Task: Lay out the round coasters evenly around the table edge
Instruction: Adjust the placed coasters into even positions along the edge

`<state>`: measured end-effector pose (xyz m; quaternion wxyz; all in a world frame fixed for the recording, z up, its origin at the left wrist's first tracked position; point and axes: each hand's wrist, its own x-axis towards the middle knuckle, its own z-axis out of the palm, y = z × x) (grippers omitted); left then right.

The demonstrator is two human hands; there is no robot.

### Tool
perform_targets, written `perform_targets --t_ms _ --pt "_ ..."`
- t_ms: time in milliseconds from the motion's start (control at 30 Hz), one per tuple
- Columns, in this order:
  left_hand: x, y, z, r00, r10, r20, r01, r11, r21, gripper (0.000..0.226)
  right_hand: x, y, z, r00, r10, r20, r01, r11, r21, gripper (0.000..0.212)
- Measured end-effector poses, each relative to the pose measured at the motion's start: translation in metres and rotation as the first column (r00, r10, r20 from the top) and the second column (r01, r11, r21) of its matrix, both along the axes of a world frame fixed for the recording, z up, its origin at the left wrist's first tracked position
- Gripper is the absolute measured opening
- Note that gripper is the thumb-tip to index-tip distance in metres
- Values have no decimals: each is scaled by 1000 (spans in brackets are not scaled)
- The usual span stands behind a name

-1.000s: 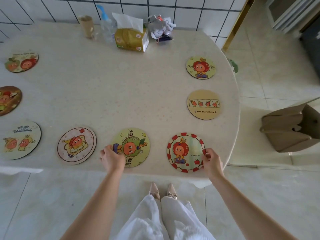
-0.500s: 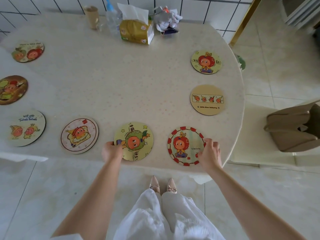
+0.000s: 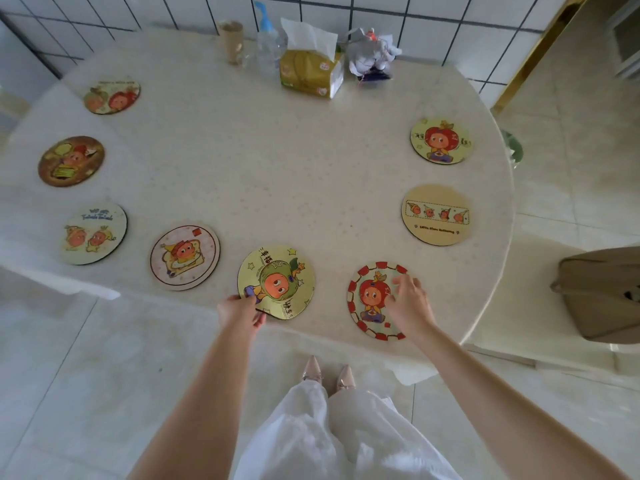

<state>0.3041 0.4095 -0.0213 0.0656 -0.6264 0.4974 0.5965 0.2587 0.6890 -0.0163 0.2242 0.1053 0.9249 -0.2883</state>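
Head-camera view, looking down: a person stands at the near edge of a round, pale speckled counter [image 3: 277,174] with 8 round coasters spread along its rim. The left hand [image 3: 241,312] pinches the near-left edge of the gold coaster [image 3: 276,281], thumb on top and fingers curled beneath, at the counter's front edge. The right hand [image 3: 410,304] rests loosely open, fingers spread, on the right half of the red-bordered coaster [image 3: 372,299], gripping nothing; that coaster lies flat just beside the gold one, with a gap between them.

To the left along the rim lie the pink-ringed coaster [image 3: 185,257], then the pale coaster with blue lettering [image 3: 94,233], then the dark brown coaster [image 3: 71,160] and, farthest back on that side, the green-and-red coaster [image 3: 112,95]. On the right side lie the tan coaster with a strip of 4 small figures [image 3: 437,214] and, beyond it, the yellow coaster with a red-haired figure [image 3: 440,140]. All 8 lie face up and apart from one another.

At the far edge, against a white tiled wall [image 3: 415,15], stand a paper cup [image 3: 231,41], a clear spray bottle [image 3: 272,43], a yellow tissue pack [image 3: 310,72] and a small grey plush toy [image 3: 372,55]. A brown bag [image 3: 602,292] sits on a seat at right. White trousers and 2 pointed pale shoes [image 3: 327,375] show below on the tiled floor.
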Motion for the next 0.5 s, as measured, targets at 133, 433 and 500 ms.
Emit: perform_targets --t_ms 133,433,500 --pt "8 -1 5 989 130 -65 -114 970 215 7 -5 -16 -1 997 63 43 -60 997 -51 38" --pt "9 22 8 928 286 -241 -163 889 428 17 1 -21 -11 986 134 104 -134 991 -6 33" --pt "7 29 7 931 276 -240 -153 889 432 13 4 -22 -11 983 152 100 -154 988 11 35"
